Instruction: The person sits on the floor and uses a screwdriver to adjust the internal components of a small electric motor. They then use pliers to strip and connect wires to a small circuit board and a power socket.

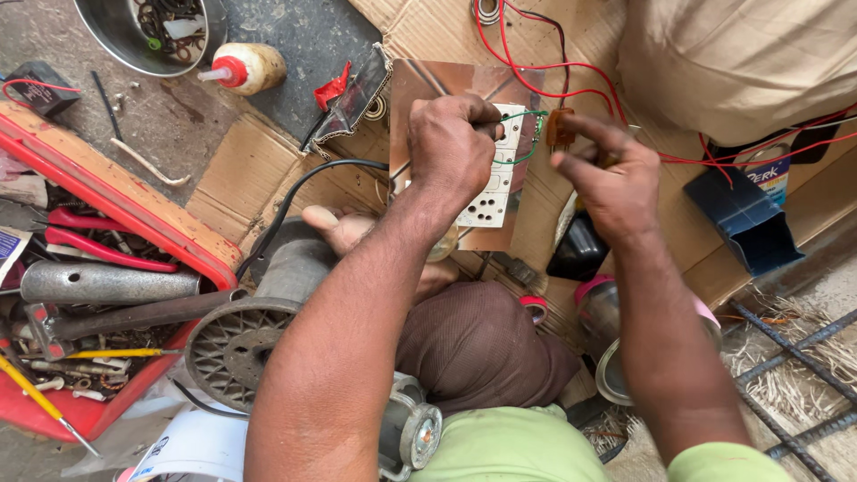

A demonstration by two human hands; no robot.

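My left hand point(451, 147) is closed around a thin tool handle, its tip pressed at a white switch-and-socket plate point(489, 201) mounted on a shiny board point(420, 80). My right hand point(607, 174) pinches a small orange-brown component point(560, 128) joined by green wire point(527, 134) to the plate. Red wires point(536, 67) run from the board toward the right. A grey electric motor point(268, 312) lies by my knee, its black cable point(295, 192) curving up to the board.
A red toolbox point(107, 192) with pliers, a hammer and screwdrivers sits at left. A steel bowl point(116, 36) and a glue bottle point(245, 67) lie above it. Cardboard point(259, 161) covers the floor. A blue box point(745, 219) and steel rods point(794, 357) are at right.
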